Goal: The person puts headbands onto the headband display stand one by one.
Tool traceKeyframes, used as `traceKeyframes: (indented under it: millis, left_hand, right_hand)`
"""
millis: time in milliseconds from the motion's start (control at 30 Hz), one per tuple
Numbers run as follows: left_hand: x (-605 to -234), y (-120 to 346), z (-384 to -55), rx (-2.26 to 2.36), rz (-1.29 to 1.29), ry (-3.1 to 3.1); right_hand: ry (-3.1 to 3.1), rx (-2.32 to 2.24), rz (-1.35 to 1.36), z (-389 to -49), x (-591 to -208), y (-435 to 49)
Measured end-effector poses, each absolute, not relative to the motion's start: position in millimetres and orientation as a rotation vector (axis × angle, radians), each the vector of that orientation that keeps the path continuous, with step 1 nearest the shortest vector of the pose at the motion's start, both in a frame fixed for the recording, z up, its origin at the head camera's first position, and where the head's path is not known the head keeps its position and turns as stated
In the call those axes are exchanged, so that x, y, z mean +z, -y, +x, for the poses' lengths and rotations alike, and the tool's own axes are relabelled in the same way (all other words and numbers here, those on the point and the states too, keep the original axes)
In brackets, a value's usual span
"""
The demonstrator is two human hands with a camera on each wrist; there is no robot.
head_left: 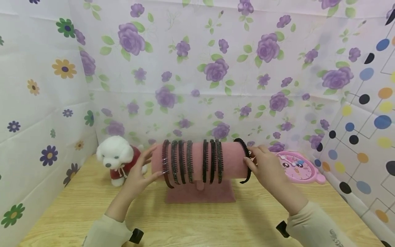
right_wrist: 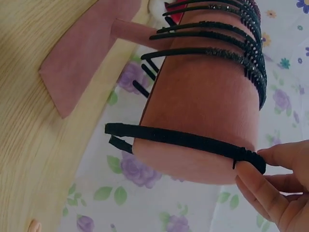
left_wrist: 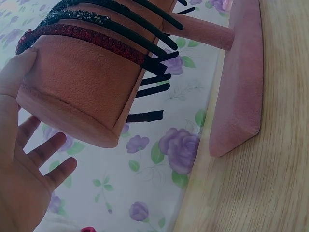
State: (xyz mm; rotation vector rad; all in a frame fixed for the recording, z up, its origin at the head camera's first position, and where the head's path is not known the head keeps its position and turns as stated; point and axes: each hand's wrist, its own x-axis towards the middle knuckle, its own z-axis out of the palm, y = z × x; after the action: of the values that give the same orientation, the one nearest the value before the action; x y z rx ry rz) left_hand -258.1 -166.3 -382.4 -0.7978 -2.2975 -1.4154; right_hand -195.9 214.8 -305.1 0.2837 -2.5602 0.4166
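A pink padded roll on a stand (head_left: 231, 161) carries several dark toothed headbands, grouped left and right of its middle. At its right end, my right hand (head_left: 266, 168) pinches a black headband (right_wrist: 183, 140) between thumb and fingers at the top of its arch. That headband straddles the very end of the roll, its tips hanging below. My left hand (head_left: 139, 176) steadies the other end, thumb on the front and spread fingers behind. Closest to it is a dark red glittery headband (left_wrist: 87, 38), with the thumb beside its upper end in the left wrist view.
The stand's pink base (head_left: 200, 193) rests on a light wood table (head_left: 191, 223). A white plush dog (head_left: 115, 157) in a red outfit sits at left. Behind the right hand lies a pink clock (head_left: 299, 168). Patterned cloth (head_left: 197, 113) hangs around the back and sides.
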Motion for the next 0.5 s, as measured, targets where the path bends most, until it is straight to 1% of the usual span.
traceKeyframes:
  millis: [267, 500]
  left_hand:
    - [-382.7, 167.2, -256.9, -1.427, -0.773, 2.329]
    - [-382.6, 167.5, -256.3, -1.400, -0.774, 2.338]
  right_hand:
    - [2.558, 0.433, 0.237, -193.0, -304.1, -203.5]
    - [2.619, 0.498, 0.265, -191.4, -300.0, -209.3]
